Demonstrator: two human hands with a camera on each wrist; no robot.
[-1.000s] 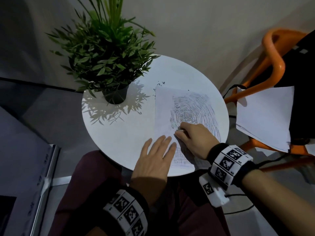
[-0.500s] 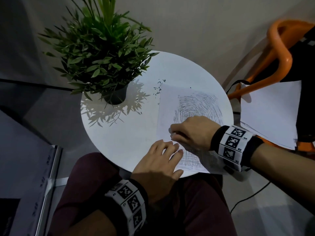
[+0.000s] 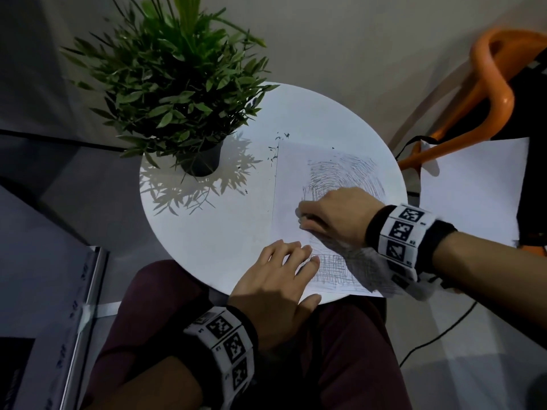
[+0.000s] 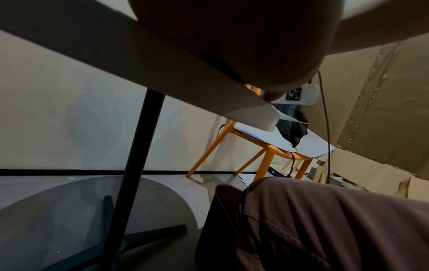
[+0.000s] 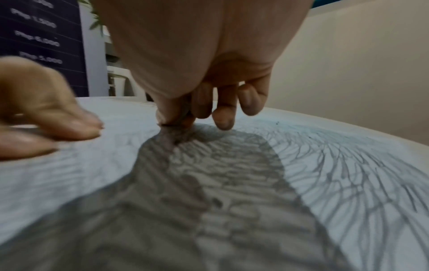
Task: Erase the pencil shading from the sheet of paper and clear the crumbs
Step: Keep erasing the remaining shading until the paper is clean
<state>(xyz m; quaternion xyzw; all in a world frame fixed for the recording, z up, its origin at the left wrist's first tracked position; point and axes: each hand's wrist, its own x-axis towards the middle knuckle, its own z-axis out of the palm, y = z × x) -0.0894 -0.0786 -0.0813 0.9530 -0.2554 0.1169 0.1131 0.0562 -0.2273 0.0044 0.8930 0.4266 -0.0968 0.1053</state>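
**Sheet under erasure: handling notes**

Item: sheet, one leaf of thin white paper, flat on the right half of the round table; its near edge reaches the table's near rim. Pencil shading covers the middle and far right; the left strip looks mostly rubbed pale. More hatching shows near the near edge.

Handling, as judged: light, limp, easily creased or torn. It will likely slide or buckle under rubbing unless pinned. Best held by flat pressure close to the worked spot, not by a lifted edge or corner.

Left hand: fingers extended and loosely bent, tips pressing the sheet's near left part; it grasps nothing.

Right hand: clenched round a small object at its fingertips, pressed on the sheet at the left border of the shading. The object is mostly hidden and blurred; presumably the eraser.

Crumbs: dark flecks on the table off the sheet's far left corner, near the plant. Light and loose; a sideways sweep should shift them. Not yet cleared.

Progress, as judged: erasing in hand, much shading left.
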